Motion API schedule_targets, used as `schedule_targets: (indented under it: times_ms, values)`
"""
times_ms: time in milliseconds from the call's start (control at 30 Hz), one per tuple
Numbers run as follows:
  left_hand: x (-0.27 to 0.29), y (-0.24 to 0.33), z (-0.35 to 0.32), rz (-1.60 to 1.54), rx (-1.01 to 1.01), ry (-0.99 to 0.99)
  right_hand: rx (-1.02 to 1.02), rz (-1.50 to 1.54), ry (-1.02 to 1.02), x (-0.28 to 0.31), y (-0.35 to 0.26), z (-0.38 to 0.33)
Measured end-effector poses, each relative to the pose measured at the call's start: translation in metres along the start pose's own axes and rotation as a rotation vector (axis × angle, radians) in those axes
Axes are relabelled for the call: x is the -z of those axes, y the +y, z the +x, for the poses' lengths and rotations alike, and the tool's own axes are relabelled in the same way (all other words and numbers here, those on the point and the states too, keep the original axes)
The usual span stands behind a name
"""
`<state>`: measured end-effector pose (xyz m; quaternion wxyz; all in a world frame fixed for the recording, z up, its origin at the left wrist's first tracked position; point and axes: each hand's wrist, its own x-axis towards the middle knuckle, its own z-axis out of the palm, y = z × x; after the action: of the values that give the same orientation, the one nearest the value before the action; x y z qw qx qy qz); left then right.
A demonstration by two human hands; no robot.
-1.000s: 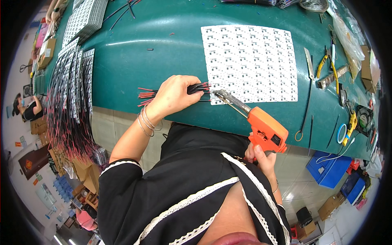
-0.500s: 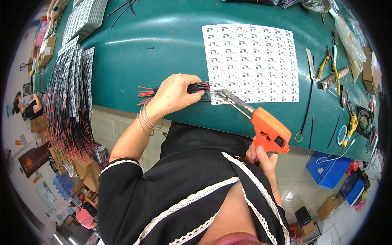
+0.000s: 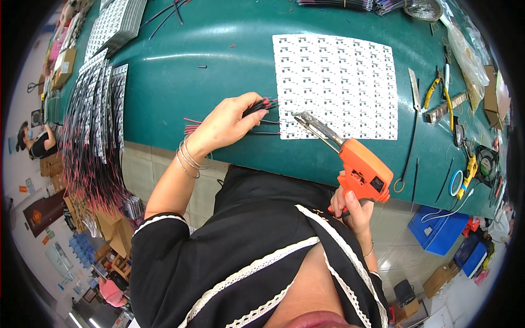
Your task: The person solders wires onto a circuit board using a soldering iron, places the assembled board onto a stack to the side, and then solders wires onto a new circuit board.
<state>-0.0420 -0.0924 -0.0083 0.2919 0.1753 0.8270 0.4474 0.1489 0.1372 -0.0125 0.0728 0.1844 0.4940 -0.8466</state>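
Note:
My left hand [image 3: 232, 121] is closed around a bundle of black wires with red ends [image 3: 259, 106], just left of a white circuit board panel [image 3: 338, 87] patterned with small dark parts. Two black wires [image 3: 267, 133] run from under the hand to the panel's lower left edge. Red wire ends [image 3: 191, 128] stick out on the hand's other side. In my right hand [image 3: 351, 210] is an orange soldering gun [image 3: 365, 168], gripped by its handle. Its metal tip hangs over the panel's lower left part, a little away from the wires.
Wired panels [image 3: 104, 115] hang over the table's left edge, beside a stack of white panels [image 3: 115, 24]. At the right lie yellow-handled pliers [image 3: 433, 90], tweezers [image 3: 415, 90] and a small fan [image 3: 486, 164]. A blue bin [image 3: 437, 232] stands below the right edge.
My left hand has lifted the wire bundle slightly, away from the panel's lower edge, leaving two wires below. The soldering gun's tip has shifted slightly right.

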Motion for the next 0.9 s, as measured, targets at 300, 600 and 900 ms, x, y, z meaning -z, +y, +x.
schedule_targets:
  times_ms: [300,600,900]
  values:
    - [0.017,0.005,0.008,0.245,-0.081,0.174,0.066,-0.047,-0.045,-0.004,-0.008,0.009]
    - [0.005,-0.002,0.011,0.299,-0.203,0.158,0.032,-0.16,-0.048,-0.009,-0.008,0.012]
    - [0.001,0.002,0.012,0.267,0.004,0.069,-0.007,-0.249,-0.095,-0.006,-0.006,0.013]
